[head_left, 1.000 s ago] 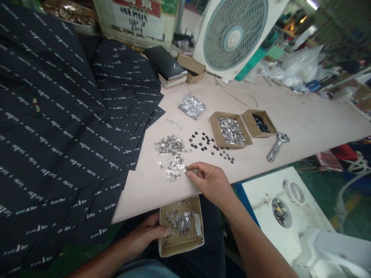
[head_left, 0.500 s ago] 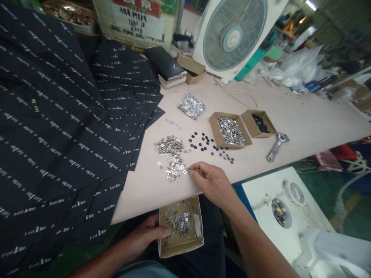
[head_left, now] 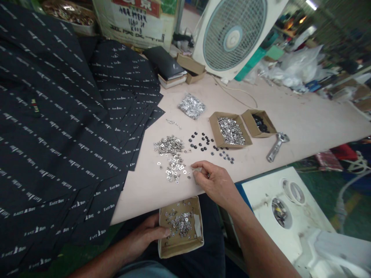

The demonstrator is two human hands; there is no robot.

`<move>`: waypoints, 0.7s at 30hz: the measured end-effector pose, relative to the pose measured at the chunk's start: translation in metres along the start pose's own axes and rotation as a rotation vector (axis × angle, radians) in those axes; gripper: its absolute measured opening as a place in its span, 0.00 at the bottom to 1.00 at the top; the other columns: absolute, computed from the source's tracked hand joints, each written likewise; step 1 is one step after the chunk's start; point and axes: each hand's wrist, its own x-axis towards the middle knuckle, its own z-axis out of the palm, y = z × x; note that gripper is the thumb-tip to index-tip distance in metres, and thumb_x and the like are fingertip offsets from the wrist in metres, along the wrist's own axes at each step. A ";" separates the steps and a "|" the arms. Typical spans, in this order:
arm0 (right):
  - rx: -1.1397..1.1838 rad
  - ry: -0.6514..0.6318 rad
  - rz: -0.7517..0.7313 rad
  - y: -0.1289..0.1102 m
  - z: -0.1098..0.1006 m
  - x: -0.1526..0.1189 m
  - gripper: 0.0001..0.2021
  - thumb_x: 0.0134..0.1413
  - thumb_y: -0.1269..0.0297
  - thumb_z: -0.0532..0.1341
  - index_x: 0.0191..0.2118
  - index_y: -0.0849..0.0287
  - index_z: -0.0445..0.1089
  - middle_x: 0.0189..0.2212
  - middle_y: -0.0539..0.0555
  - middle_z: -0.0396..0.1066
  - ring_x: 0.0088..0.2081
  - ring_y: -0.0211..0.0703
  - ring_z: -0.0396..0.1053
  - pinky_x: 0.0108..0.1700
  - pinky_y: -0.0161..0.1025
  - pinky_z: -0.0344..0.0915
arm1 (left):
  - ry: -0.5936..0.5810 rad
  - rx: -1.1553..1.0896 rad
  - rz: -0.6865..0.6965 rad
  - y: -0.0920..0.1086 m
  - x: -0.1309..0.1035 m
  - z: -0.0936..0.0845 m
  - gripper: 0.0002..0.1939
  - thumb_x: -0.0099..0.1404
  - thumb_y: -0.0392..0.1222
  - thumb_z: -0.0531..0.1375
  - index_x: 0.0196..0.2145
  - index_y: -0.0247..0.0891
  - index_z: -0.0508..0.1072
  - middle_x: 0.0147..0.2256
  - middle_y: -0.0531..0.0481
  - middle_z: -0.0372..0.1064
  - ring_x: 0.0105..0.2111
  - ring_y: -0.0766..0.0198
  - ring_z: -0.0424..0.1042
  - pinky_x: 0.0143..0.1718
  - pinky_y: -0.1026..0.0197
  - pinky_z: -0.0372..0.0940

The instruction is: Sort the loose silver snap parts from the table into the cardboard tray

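Fasteners (head_left: 170,145) on table (head_left: 307,112) (fabric (head_left: 66,127) left)

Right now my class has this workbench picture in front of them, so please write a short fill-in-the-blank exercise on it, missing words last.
1. The shallow box is held by the ____ hand, while the right hand is over the table.
2. The pieces in the cardboard box beside the metal tool are coloured ____.
3. The large white appliance with a round grille is a ____.
4. The repeated lettering on the dark cloth reads East ____.

Missing words: left; black; fan; Boy.
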 end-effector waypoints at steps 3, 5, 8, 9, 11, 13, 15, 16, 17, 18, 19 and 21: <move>0.000 0.038 -0.030 0.000 0.004 -0.006 0.09 0.60 0.65 0.61 0.43 0.54 0.77 0.20 0.44 0.59 0.24 0.37 0.60 0.31 0.37 0.57 | 0.001 -0.008 0.001 0.002 -0.001 0.002 0.28 0.62 0.43 0.65 0.60 0.37 0.73 0.54 0.42 0.76 0.54 0.46 0.74 0.62 0.46 0.61; -0.036 0.027 -0.050 -0.001 0.008 -0.010 0.07 0.59 0.62 0.63 0.41 0.53 0.77 0.20 0.44 0.61 0.24 0.37 0.61 0.31 0.38 0.57 | -0.003 -0.009 0.003 0.003 -0.001 0.002 0.28 0.62 0.43 0.66 0.60 0.38 0.74 0.54 0.43 0.76 0.54 0.46 0.74 0.61 0.46 0.61; -0.075 0.017 -0.052 -0.003 0.013 -0.014 0.06 0.59 0.61 0.64 0.39 0.52 0.78 0.21 0.45 0.65 0.24 0.38 0.62 0.32 0.38 0.57 | 0.001 -0.006 0.002 0.001 -0.001 0.001 0.28 0.62 0.43 0.66 0.60 0.38 0.74 0.55 0.43 0.75 0.54 0.46 0.74 0.62 0.46 0.61; -0.076 0.021 -0.050 -0.004 0.014 -0.014 0.05 0.59 0.61 0.64 0.38 0.52 0.78 0.22 0.45 0.65 0.24 0.37 0.62 0.32 0.38 0.57 | 0.005 -0.008 -0.002 0.000 0.000 0.000 0.28 0.62 0.42 0.66 0.60 0.38 0.73 0.55 0.43 0.75 0.54 0.46 0.73 0.62 0.46 0.61; -0.072 0.024 -0.047 -0.006 0.016 -0.014 0.05 0.59 0.62 0.63 0.37 0.53 0.77 0.21 0.45 0.65 0.24 0.37 0.62 0.32 0.38 0.56 | 0.005 -0.015 -0.003 -0.002 0.000 -0.001 0.28 0.62 0.42 0.65 0.61 0.39 0.73 0.55 0.43 0.75 0.55 0.46 0.73 0.62 0.46 0.61; -0.060 0.014 -0.033 -0.008 0.016 -0.012 0.05 0.60 0.63 0.62 0.36 0.53 0.76 0.21 0.44 0.63 0.24 0.36 0.61 0.31 0.37 0.55 | -0.001 -0.016 0.005 -0.002 0.000 -0.001 0.28 0.63 0.42 0.65 0.61 0.38 0.73 0.56 0.43 0.74 0.55 0.46 0.73 0.63 0.46 0.61; -0.046 -0.003 -0.014 -0.009 0.015 -0.010 0.05 0.59 0.63 0.62 0.35 0.54 0.76 0.20 0.44 0.61 0.24 0.36 0.61 0.30 0.37 0.54 | -0.004 -0.017 0.013 -0.002 -0.001 -0.001 0.28 0.63 0.42 0.65 0.61 0.38 0.73 0.57 0.43 0.74 0.56 0.46 0.73 0.63 0.45 0.60; -0.038 -0.014 -0.005 -0.009 0.014 -0.009 0.04 0.59 0.63 0.63 0.35 0.54 0.76 0.20 0.44 0.61 0.24 0.36 0.61 0.30 0.37 0.54 | -0.009 -0.018 0.015 -0.002 -0.001 -0.001 0.28 0.63 0.42 0.65 0.61 0.38 0.73 0.57 0.43 0.74 0.56 0.46 0.73 0.63 0.45 0.60; -0.029 -0.028 0.003 -0.010 0.013 -0.008 0.04 0.58 0.64 0.63 0.35 0.54 0.76 0.20 0.44 0.61 0.24 0.36 0.61 0.30 0.37 0.54 | -0.012 -0.020 0.017 -0.002 -0.001 -0.001 0.28 0.63 0.42 0.65 0.61 0.38 0.72 0.56 0.42 0.74 0.56 0.46 0.73 0.63 0.45 0.60; -0.018 -0.044 0.007 -0.010 0.012 -0.008 0.04 0.57 0.64 0.63 0.35 0.54 0.76 0.20 0.44 0.61 0.24 0.36 0.61 0.30 0.37 0.55 | -0.013 -0.021 0.019 -0.001 -0.001 -0.001 0.29 0.63 0.42 0.65 0.61 0.37 0.72 0.56 0.42 0.74 0.56 0.46 0.73 0.63 0.45 0.60; -0.003 -0.058 0.009 -0.010 0.011 -0.007 0.03 0.57 0.65 0.63 0.34 0.54 0.76 0.20 0.44 0.62 0.24 0.36 0.60 0.30 0.37 0.55 | -0.016 -0.019 0.020 0.000 -0.001 0.000 0.29 0.63 0.42 0.65 0.61 0.37 0.73 0.56 0.42 0.74 0.56 0.46 0.73 0.63 0.45 0.61; 0.028 -0.060 0.012 -0.010 0.011 -0.006 0.03 0.56 0.65 0.63 0.33 0.55 0.75 0.19 0.44 0.61 0.24 0.36 0.60 0.30 0.37 0.55 | -0.016 -0.010 0.018 0.001 -0.001 0.001 0.28 0.63 0.42 0.65 0.60 0.37 0.73 0.56 0.42 0.74 0.55 0.46 0.73 0.62 0.45 0.61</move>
